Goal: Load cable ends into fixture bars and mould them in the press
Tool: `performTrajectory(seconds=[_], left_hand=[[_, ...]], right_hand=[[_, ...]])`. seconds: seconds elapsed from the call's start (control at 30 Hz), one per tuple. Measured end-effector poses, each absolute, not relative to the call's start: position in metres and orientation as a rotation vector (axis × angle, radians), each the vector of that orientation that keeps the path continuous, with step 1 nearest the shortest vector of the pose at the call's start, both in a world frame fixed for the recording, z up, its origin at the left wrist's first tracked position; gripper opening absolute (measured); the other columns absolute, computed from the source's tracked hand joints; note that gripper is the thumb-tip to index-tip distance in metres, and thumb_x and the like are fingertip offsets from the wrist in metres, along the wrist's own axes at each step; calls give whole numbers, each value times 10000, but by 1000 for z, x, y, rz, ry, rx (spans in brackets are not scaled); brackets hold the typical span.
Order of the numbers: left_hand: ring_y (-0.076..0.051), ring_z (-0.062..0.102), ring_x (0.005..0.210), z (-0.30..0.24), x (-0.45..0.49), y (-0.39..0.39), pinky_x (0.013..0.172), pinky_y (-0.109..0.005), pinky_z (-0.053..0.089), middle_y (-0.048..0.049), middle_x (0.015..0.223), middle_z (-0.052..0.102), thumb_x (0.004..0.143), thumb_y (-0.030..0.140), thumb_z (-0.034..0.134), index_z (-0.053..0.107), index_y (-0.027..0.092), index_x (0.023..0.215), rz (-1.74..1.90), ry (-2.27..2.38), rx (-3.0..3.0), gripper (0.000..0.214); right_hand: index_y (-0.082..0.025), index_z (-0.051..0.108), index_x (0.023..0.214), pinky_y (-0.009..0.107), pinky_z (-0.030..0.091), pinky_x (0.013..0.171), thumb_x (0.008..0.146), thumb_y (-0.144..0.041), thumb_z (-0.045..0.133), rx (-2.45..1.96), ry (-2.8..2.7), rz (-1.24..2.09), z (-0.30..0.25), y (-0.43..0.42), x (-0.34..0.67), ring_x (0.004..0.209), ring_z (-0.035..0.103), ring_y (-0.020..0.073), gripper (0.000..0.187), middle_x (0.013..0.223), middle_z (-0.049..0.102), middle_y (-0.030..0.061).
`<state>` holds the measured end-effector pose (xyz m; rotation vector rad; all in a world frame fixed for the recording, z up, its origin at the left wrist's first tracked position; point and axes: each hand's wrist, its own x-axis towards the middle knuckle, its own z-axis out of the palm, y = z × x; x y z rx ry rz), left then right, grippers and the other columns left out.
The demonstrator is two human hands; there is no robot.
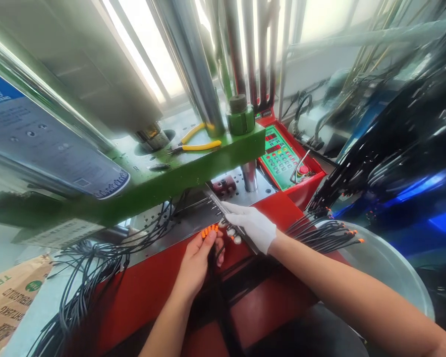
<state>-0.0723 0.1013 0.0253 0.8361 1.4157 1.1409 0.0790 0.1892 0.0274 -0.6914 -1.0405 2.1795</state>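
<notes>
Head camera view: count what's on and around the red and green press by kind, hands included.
Bare left hand, gripping orange-tipped black cables: 1
White-gloved right hand, on the grey metal bar: 1
Yellow-handled pliers: 1
Green keypad control panel: 1
Red round stop button: 1
Total: 5

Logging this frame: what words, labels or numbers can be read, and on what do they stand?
"TPEE": brown paper sack, lower left; the smaller print below it is blurred.
Blue plate, upper left: blurred, unreadable.
Control panel: red digits and key labels too small to read.
White label under the green platen: unreadable.
The orange-tipped cables in the left hand: no print visible.
</notes>
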Motion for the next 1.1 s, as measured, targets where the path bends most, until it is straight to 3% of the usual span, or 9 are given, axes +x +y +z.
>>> performTrajectory(seconds=[0.23, 0.6, 0.8, 1.1], left_hand=[[-12, 277, 393, 29, -75, 99, 388, -169, 218, 52, 596, 465, 840, 409, 619, 564, 132, 863, 1104, 1348, 840, 284], [-21, 199, 400, 24, -76, 99, 410, -190, 160, 89, 500, 354, 822, 366, 653, 506, 150, 768, 1037, 1323, 915, 267], [-35, 267, 378, 20, -80, 100, 462, -210, 263, 83, 425, 371, 877, 377, 581, 600, 120, 799, 1029, 1304, 971, 269], [-44, 289, 357, 19, -83, 97, 391, -190, 195, 56, 404, 419, 850, 450, 584, 612, 123, 750, 950, 1369, 989, 343]], right_hand=[[-180, 465, 1371, 193, 429, 420, 831, -281, 568, -699, -1236, 2081, 27, 189, 79, 529, 498, 71, 558, 896, 626, 59], [-184, 483, 1353, 177, 440, 421, 840, -323, 575, -577, -1265, 2065, 24, 188, 78, 542, 530, 68, 540, 948, 643, 62], [-180, 457, 1370, 178, 441, 416, 848, -308, 568, -575, -1243, 2083, 25, 188, 79, 533, 522, 61, 549, 1028, 645, 86], [-173, 455, 1369, 175, 445, 413, 843, -291, 573, -594, -1231, 2118, 29, 186, 80, 546, 530, 64, 552, 1057, 646, 97]])
